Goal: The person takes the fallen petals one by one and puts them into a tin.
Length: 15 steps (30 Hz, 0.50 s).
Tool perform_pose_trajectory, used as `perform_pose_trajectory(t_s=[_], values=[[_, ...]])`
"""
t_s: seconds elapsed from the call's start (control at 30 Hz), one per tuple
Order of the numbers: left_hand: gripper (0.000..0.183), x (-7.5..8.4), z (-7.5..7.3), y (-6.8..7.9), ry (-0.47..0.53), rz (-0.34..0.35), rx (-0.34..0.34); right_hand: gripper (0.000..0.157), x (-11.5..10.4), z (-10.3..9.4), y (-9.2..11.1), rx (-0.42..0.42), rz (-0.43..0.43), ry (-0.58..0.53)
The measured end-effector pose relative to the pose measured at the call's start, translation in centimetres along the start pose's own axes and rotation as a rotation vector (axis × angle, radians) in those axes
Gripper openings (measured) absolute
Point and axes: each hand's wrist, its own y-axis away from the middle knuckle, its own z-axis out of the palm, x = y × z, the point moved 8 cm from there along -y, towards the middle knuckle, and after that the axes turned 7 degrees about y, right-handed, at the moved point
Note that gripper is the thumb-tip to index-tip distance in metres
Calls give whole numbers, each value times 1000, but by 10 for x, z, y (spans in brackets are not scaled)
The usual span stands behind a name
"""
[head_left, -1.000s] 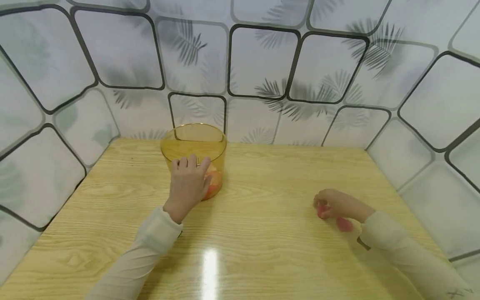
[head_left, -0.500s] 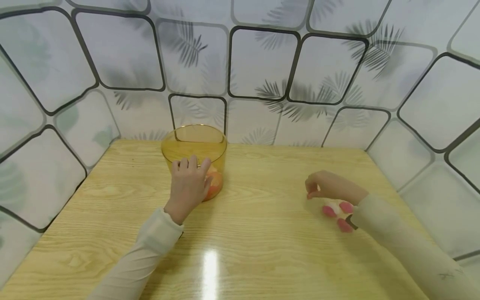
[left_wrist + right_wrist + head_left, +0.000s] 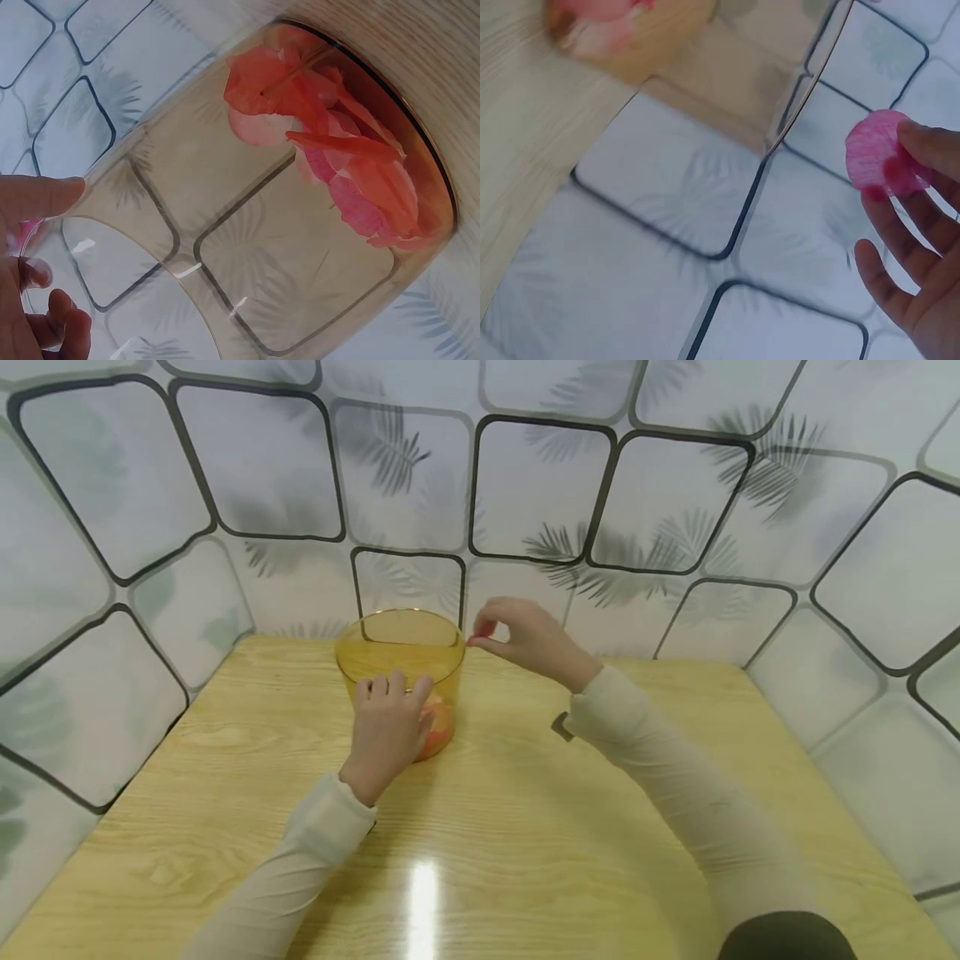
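An amber see-through container (image 3: 448, 681) stands upright near the back wall. My left hand (image 3: 386, 727) grips its near rim, with the thumb on the outer wall and the fingertips curled over the edge in the left wrist view. Orange-red and pink petals (image 3: 337, 142) lie heaped at its bottom. My right hand (image 3: 528, 635) is raised just right of the rim. Between its thumb and fingers it pinches a round pink petal (image 3: 871, 154), held outside the rim in the right wrist view.
The wood-grain table (image 3: 495, 827) is bounded by a patterned wall (image 3: 540, 485) at the back and sides. A dark rounded shape (image 3: 787, 939) shows at the bottom right edge. My right sleeve (image 3: 690, 793) covers part of the table.
My right hand has picked up the pink petal at the right of the table and moved left and up to the container. Loose petals there are now behind my sleeve. The left hand stays put.
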Motion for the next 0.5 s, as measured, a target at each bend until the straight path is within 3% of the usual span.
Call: perform_pose_trajectory(t_s=[0.07, 0.23, 0.5], values=[[42, 1, 0, -1, -4, 2, -9, 13, -8, 5, -17, 3, 2, -33], [42, 2, 0, -1, -1, 2, -13, 12, -22, 31, -47, -97, -1, -76], [43, 1, 0, 0, -2, -1, -17, 13, -39, 58, -68, -188, -17, -74]])
